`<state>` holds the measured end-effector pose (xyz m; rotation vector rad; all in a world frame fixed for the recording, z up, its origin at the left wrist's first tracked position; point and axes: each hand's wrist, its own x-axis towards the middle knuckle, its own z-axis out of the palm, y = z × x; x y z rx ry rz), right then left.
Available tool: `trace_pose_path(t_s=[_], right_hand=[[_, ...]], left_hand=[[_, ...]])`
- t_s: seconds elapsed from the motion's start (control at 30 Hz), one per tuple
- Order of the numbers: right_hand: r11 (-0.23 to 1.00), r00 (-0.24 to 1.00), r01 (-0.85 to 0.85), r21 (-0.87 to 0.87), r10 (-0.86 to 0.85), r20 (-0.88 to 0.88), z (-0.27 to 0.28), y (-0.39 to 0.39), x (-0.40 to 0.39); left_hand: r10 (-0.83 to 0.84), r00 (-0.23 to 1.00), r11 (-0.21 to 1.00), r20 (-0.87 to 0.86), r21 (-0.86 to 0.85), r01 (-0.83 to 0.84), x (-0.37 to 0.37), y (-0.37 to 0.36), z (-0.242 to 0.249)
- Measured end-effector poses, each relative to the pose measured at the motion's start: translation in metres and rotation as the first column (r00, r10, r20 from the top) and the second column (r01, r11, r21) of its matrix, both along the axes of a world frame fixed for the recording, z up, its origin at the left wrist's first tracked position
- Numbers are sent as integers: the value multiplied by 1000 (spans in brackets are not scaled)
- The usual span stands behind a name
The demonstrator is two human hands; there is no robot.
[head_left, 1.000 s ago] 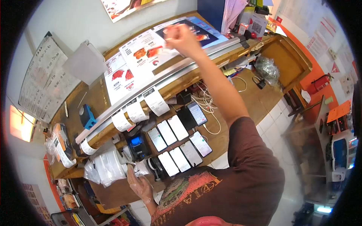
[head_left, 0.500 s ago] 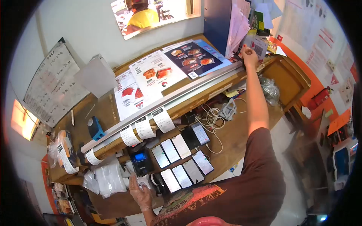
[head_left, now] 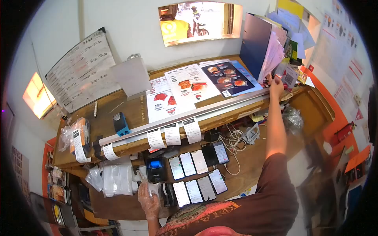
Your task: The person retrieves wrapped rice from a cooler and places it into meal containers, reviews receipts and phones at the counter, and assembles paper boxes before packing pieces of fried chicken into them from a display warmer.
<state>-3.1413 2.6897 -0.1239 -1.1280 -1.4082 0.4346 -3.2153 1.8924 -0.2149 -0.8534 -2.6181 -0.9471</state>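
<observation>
My left hand [head_left: 149, 201], in a clear plastic glove, is at the counter's near edge, closed on crumpled whitish plastic [head_left: 155, 189]. Right of it stands a black roll holder [head_left: 169, 195]; a black receipt printer [head_left: 156, 170] with a blue-lit top is just beyond. My right arm stretches to the far right end of the raised shelf. There my right hand [head_left: 277, 87] is closed, fingertips together, beside a QR-code card [head_left: 290, 77] and a dark blue binder [head_left: 255, 47]. What its fingers hold, if anything, is too small to make out.
Several lit phones [head_left: 193, 191] lie in two rows on the lower counter [head_left: 244, 173]. Receipts [head_left: 172, 134] hang from the shelf's metal edge [head_left: 189, 115]. Menu sheets [head_left: 193, 84] cover the shelf. Coiled white cables [head_left: 234, 142] and plastic bags [head_left: 117, 181] lie on the lower counter.
The view has shifted, so the shelf and phones appear farther right and lower. My right hand stays closed at the shelf's end. The left hand remains near the printer with the plastic.
</observation>
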Motion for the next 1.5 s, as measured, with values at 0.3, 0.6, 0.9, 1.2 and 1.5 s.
trace_pose_path(t_s=[0.3,0.6,0.9,1.2,1.5], right_hand=[[966,892,-245,-84,191,-409,-142,-361,1],[-428,-142,-879,-210,655,-742,-118,-655,30],[-820,-663,-536,199,264,-701,-11,-815,-21],[-887,-572,-400,231,44,-819,-68,-799,3],[-873,-520,-348,343,-124,-845,-7,-806,-3]], left_hand=[[87,996,994,19,69,-88,20,-17,-2],[-97,994,991,48,96,92,28,0,-14],[-550,810,815,-205,80,574,57,198,33],[-560,826,776,-61,311,549,66,131,36],[-658,657,700,-368,23,714,95,188,36]])
